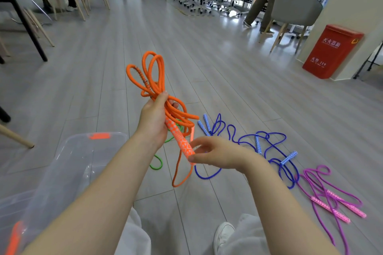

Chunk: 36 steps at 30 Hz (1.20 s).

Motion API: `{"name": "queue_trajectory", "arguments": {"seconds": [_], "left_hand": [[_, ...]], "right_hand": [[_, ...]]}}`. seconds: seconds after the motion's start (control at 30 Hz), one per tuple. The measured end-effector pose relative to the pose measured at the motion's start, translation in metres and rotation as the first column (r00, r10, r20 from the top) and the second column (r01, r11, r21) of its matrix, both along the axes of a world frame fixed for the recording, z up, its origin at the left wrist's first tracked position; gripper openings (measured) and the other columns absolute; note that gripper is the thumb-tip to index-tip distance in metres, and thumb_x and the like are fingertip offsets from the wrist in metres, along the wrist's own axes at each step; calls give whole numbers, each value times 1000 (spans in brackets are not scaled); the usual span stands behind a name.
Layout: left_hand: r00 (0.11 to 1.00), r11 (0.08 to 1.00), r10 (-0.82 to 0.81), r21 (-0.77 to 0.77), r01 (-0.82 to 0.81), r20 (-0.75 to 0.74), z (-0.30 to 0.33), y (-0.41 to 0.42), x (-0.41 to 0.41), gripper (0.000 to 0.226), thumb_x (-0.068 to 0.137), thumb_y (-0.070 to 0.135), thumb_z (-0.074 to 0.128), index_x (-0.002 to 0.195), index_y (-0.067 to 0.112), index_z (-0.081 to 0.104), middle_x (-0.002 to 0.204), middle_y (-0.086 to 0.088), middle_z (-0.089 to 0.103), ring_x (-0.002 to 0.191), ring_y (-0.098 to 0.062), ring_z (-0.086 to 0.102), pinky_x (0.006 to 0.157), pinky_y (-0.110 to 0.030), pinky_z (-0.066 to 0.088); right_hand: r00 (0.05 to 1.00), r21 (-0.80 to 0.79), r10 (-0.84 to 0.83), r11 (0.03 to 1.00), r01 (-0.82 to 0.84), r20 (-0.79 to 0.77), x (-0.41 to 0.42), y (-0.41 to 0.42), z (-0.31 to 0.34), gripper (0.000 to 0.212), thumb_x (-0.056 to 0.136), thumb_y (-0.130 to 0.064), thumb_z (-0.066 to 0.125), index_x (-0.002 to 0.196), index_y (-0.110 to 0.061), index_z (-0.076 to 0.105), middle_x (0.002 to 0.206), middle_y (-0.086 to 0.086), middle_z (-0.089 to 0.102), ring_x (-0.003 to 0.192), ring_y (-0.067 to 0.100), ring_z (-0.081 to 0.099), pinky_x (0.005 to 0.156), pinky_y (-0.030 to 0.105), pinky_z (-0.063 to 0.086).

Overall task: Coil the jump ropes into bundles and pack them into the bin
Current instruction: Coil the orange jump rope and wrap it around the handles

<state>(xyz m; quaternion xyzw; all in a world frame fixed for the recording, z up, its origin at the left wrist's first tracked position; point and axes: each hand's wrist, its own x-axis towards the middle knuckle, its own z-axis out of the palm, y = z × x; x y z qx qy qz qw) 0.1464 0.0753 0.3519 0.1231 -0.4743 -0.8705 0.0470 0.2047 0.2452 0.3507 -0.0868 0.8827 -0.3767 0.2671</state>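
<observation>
Holding: left hand (154, 122) grips the orange rope (153, 72) at mid-bundle, fingers and thumb curled round the strands and one patterned handle (179, 141).
Loops: several orange loops fan up above the left hand; more strands sag just right of it, and one long loop hangs down below both hands.
Right hand (215, 154): just below and right of the left hand, fingers loosely bent and apart, thumb tip and a fingertip at the handle's lower end; whether they pinch it or merely touch it cannot be told.
Bin (68, 163): clear plastic with orange latches, on the floor under and to the left of the left forearm.
Green rope (156, 163): on the floor below the left hand, mostly hidden behind the orange strands.
Blue ropes (267, 145): loose on the floor beyond and right of the right hand, handles scattered among the cords.
Pink rope (331, 198): on the floor well right of the right forearm, uncoiled, two handles side by side.
Red box (331, 49): far off to the right, against a pillar.
</observation>
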Motion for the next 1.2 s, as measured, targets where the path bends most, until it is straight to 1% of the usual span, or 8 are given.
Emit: {"name": "queue_trajectory", "arguments": {"seconds": [0.13, 0.37, 0.63, 0.8, 0.9, 0.97, 1.07, 1.2], "left_hand": [[999, 999, -51, -4, 51, -10, 2, 0, 3, 17, 98, 22, 53, 83, 15, 58, 63, 2, 60, 66, -14, 63, 61, -28, 51], [994, 988, -106, -107, 108, 21, 1, -1, 5, 20, 98, 25, 52, 81, 15, 58, 65, 2, 61, 69, -13, 64, 58, -29, 50], [992, 981, -125, -143, 128, 31, 1, -2, 7, 25, 98, 26, 52, 76, 14, 57, 60, 3, 62, 65, -13, 63, 63, -31, 51], [985, 976, -172, -137, 169, -10, 6, -3, 8, 23, 100, 22, 50, 79, 13, 54, 56, 4, 57, 62, -13, 60, 70, -33, 50], [975, 967, -220, -134, 215, -24, 8, -3, 10, 21, 99, 20, 49, 81, 12, 55, 57, 2, 56, 62, -15, 60, 69, -33, 52], [960, 959, -273, -93, 267, -67, 11, -3, 13, 19, 99, 18, 48, 84, 10, 56, 60, 1, 54, 61, -14, 60, 69, -33, 53], [930, 941, -339, -75, 331, -145, 17, -2, 18, 19, 101, 17, 45, 87, 10, 56, 67, -2, 55, 62, -13, 60, 66, -29, 55], [944, 962, -274, -66, 266, -181, 21, -9, 16, 21, 102, 17, 42, 87, 12, 56, 71, -1, 62, 65, -13, 65, 62, -28, 55]], "right_hand": [[990, 91, -38, 995, 51, -136, -7, -4, -8, 29, 84, -53, 67, 107, -34, 64, 100, -10, 70, 91, 5, 65, 86, 27, 52], [993, 124, 56, 991, -44, -102, -4, -2, -1, 28, 89, -43, 65, 109, -23, 65, 98, -5, 72, 70, 3, 63, 74, 22, 53], [986, 253, 135, 962, -108, -93, -3, 2, -4, 29, 92, -45, 59, 113, -25, 63, 103, -8, 69, 76, 4, 62, 63, 15, 43], [992, 190, 49, 981, -27, -113, -6, 6, -8, 31, 91, -40, 62, 119, -28, 63, 109, -11, 67, 93, 3, 61, 77, 18, 45], [962, 187, -98, 971, 148, -254, -12, 8, -11, 39, 93, -32, 59, 131, -29, 53, 117, -14, 59, 104, 9, 58, 84, 23, 44], [936, 59, -184, 976, 211, -301, -14, 7, -12, 46, 91, -36, 61, 135, -35, 47, 122, -17, 55, 110, 8, 56, 89, 29, 47], [974, -115, -118, 989, 97, -194, -13, 5, -9, 33, 92, -34, 63, 124, -34, 60, 123, -14, 62, 114, 3, 55, 97, 24, 44], [998, -136, -11, 991, 3, -57, -11, 9, -10, 13, 92, -22, 63, 101, -17, 70, 100, -4, 74, 101, 8, 67, 97, 26, 48]]}}
